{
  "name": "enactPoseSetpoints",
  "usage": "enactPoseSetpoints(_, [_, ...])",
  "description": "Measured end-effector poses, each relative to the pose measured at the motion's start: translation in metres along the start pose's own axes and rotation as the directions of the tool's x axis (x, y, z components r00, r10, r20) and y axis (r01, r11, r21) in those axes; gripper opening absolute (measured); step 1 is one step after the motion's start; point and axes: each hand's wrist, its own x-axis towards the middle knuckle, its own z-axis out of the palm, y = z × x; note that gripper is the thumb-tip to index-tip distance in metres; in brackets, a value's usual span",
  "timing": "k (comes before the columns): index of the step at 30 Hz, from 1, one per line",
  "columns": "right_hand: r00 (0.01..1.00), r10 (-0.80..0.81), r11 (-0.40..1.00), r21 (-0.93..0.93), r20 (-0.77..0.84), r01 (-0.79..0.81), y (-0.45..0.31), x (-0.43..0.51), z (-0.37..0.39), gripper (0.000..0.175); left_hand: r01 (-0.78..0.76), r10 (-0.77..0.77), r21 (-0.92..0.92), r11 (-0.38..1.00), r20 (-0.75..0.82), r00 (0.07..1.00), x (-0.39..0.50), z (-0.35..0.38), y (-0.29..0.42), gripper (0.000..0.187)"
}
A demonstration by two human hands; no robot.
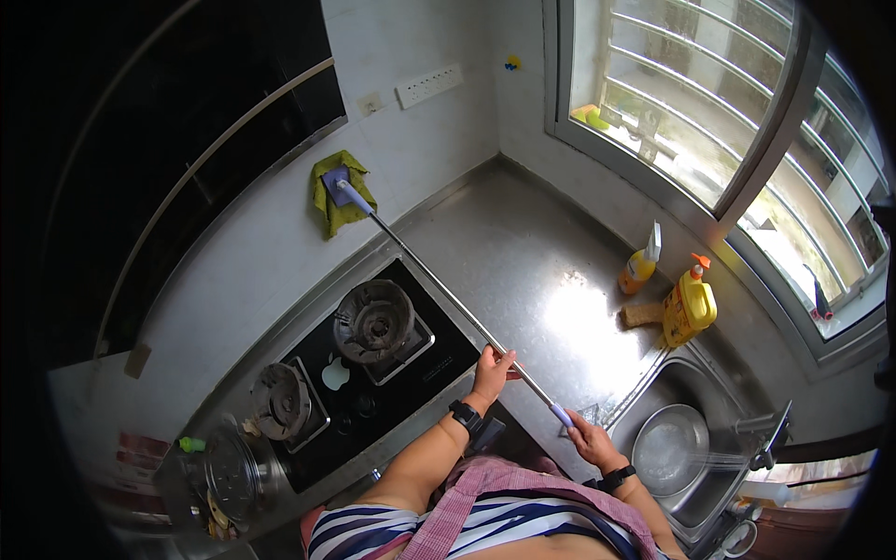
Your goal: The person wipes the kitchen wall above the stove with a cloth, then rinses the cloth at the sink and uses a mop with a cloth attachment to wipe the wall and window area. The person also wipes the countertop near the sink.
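A long-handled flat mop [448, 294] with a metal pole stretches from my hands up to the left wall. My left hand [493, 374] grips the pole partway along its lower half. On the purple grip at its near end, my right hand [591, 439] is closed. The mop's purple head [337, 185] presses a green cloth [343, 213] against the white wall, above the counter and behind the stove. The pole passes over the corner of the black gas stove [448, 353] and the steel countertop [476, 231].
Water runs from a faucet [763, 458] into a metal basin [668, 448] in the sink [689, 371] at right. Beside it stand a spray bottle [637, 269], a yellow pump jug [686, 308] and a brown sponge [640, 315]. A lidded pot [231, 469] is at lower left, below dark cabinets [210, 140].
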Motion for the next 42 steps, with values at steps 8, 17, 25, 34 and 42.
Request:
enactPoseSetpoints(8, [0.992, -0.059, 0.995, 0.078, -0.114, 0.068, 0.015, 0.01, 0.027, 0.044, 0.04, -0.049, 0.111, 0.993, 0.079, 0.996, 0.023, -0.001, -0.009, 0.019])
enactPoseSetpoints(17, [0.976, 0.215, 0.842, 0.501, 0.028, -0.2, 0.016, 0.051, 0.019, 0.05, 0.12, -0.158, 0.21, 0.97, 0.173, 0.972, 0.107, 0.041, 0.023, 0.018])
enactPoseSetpoints(25, [0.951, 0.075, 0.657, 0.703, 0.301, -0.274, -0.023, 0.008, 0.003, 0.049, 0.069, -0.093, 0.183, 0.981, 0.127, 0.987, 0.045, 0.02, 0.036, 0.017])
enactPoseSetpoints(34, [0.96, 0.125, 0.676, 0.687, 0.25, -0.267, -0.034, 0.006, -0.016, 0.05, -0.031, 0.004, 0.228, 0.973, 0.121, 0.993, 0.07, 0.041, 0.023, 0.022])
enactPoseSetpoints(42, [0.935, 0.085, 0.36, 0.865, 0.344, -0.351, -0.064, 0.064, -0.009, 0.042, -0.169, 0.136, 0.366, 0.915, 0.114, 0.984, 0.159, 0.058, 0.036, 0.022])
